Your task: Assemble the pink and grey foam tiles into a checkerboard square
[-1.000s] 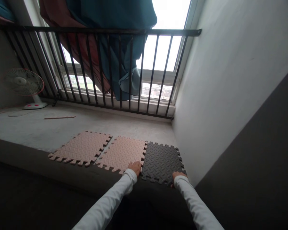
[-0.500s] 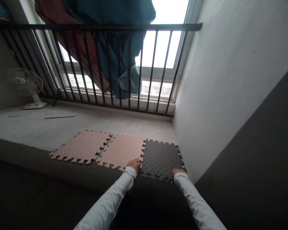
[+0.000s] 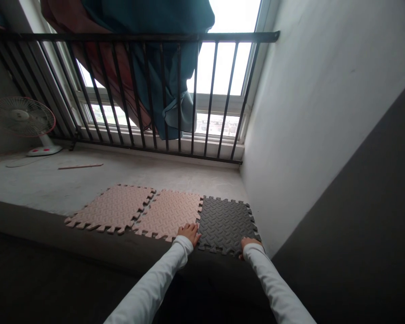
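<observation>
Three interlocking foam mat tiles lie in a row along the front of a ledge. A dark grey foam tile (image 3: 226,222) is at the right end, its left teeth against those of the middle pink foam tile (image 3: 172,210). Farther left sits another pink foam tile (image 3: 114,207), with a narrow gap before the middle one. My left hand (image 3: 189,232) rests on the seam between the middle pink and grey tiles, fingers laid out on the surface. At the grey tile's front right corner my right hand (image 3: 249,244) curls its fingers around the edge; its fingertips are partly hidden.
The concrete ledge (image 3: 131,168) drops off at its front edge. A black railing (image 3: 202,156) and curtains (image 3: 175,90) stand behind it, a wall (image 3: 283,148) to the right. On the left are a fan (image 3: 23,118) and a thin stick (image 3: 81,166).
My left hand has flattened from a pinch at the seam, its fingers now spread on the tiles. My right hand stays at the grey corner. The whole view has shifted slightly.
</observation>
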`<state>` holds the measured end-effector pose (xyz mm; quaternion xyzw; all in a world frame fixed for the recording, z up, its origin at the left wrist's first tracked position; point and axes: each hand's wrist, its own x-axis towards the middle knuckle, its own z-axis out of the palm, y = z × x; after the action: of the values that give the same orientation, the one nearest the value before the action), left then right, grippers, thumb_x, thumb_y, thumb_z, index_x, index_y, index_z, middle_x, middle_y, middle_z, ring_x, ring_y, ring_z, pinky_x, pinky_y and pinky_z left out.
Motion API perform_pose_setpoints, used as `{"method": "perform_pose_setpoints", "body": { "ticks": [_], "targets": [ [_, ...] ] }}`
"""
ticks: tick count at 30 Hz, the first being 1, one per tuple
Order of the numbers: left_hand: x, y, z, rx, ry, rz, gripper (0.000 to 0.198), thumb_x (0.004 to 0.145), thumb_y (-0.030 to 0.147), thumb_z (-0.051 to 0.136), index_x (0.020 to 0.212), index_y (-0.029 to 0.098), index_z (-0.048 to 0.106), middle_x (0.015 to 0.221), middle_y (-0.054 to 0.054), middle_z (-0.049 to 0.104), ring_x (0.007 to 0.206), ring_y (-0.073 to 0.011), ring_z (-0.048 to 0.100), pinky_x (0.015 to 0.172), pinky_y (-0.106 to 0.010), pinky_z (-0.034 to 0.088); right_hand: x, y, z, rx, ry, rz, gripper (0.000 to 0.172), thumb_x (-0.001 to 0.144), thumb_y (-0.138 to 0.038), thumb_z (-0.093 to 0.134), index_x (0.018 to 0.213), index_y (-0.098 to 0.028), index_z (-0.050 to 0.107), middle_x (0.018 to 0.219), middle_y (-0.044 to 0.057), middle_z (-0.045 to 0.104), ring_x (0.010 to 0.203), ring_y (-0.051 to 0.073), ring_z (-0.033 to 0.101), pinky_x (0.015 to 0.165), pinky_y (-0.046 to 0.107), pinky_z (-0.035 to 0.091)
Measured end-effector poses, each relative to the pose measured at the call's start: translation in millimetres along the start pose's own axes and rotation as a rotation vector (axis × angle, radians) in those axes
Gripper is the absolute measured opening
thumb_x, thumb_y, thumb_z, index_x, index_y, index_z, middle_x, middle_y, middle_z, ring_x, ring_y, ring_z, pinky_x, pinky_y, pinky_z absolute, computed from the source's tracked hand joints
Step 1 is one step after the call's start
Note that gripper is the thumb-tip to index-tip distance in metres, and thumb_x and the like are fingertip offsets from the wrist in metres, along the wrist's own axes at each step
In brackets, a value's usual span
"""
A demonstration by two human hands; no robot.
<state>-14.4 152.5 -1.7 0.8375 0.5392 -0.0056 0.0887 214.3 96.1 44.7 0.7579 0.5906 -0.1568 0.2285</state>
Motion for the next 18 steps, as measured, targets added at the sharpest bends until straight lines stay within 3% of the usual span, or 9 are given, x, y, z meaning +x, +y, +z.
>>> {"method": "perform_pose_setpoints", "body": {
  "ticks": [5, 9, 14, 18],
  "targets": [
    [27.2, 7.9, -1.9, -0.004, 0.004, -0.151, 0.049, 0.078, 0.043, 0.027, 0.123, 0.027, 0.034, 0.122, -0.006, 0.043, 0.107, -0.0266, 0.036, 0.080, -0.046, 0.034, 1.1, 1.4, 7.4, 0.011, 0.017, 0.035, 0.067, 0.052, -0.033, 0.069, 0.114, -0.016, 0.046, 0.115, 0.016, 0.050, 0.105, 0.025, 0.047, 0.084, 0.040, 0.040],
    [47.2, 11.0, -2.4, -0.015, -0.042, -0.177, 0.047, 0.078, 0.043, 0.027, 0.119, 0.025, 0.041, 0.120, -0.008, 0.045, 0.107, -0.0267, 0.038, 0.082, -0.045, 0.033, 2.9, 2.3, 11.2, 0.017, 0.001, 0.058, 0.074, 0.054, -0.032, 0.068, 0.120, -0.016, 0.039, 0.114, 0.017, 0.051, 0.104, 0.026, 0.049, 0.083, 0.041, 0.041],
    [67.1, 14.5, -9.7, 0.016, -0.010, -0.131, 0.040, 0.076, 0.040, 0.033, 0.102, 0.020, 0.056, 0.126, -0.009, 0.040, 0.113, -0.0253, 0.033, 0.085, -0.043, 0.032, 6.3, 3.4, 5.2, 0.023, -0.024, 0.000, 0.066, 0.049, -0.031, 0.071, 0.110, -0.018, 0.050, 0.110, 0.016, 0.054, 0.103, 0.026, 0.049, 0.081, 0.040, 0.042],
    [79.5, 10.6, -10.3, -0.008, -0.039, -0.099, 0.042, 0.075, 0.036, 0.036, 0.113, 0.023, 0.046, 0.130, -0.006, 0.037, 0.119, -0.0228, 0.026, 0.088, -0.044, 0.029, 7.1, 3.0, 0.5, 0.020, -0.057, -0.008, 0.065, 0.044, -0.031, 0.073, 0.105, -0.019, 0.054, 0.112, 0.015, 0.053, 0.103, 0.027, 0.049, 0.081, 0.040, 0.043]
  ]
}}
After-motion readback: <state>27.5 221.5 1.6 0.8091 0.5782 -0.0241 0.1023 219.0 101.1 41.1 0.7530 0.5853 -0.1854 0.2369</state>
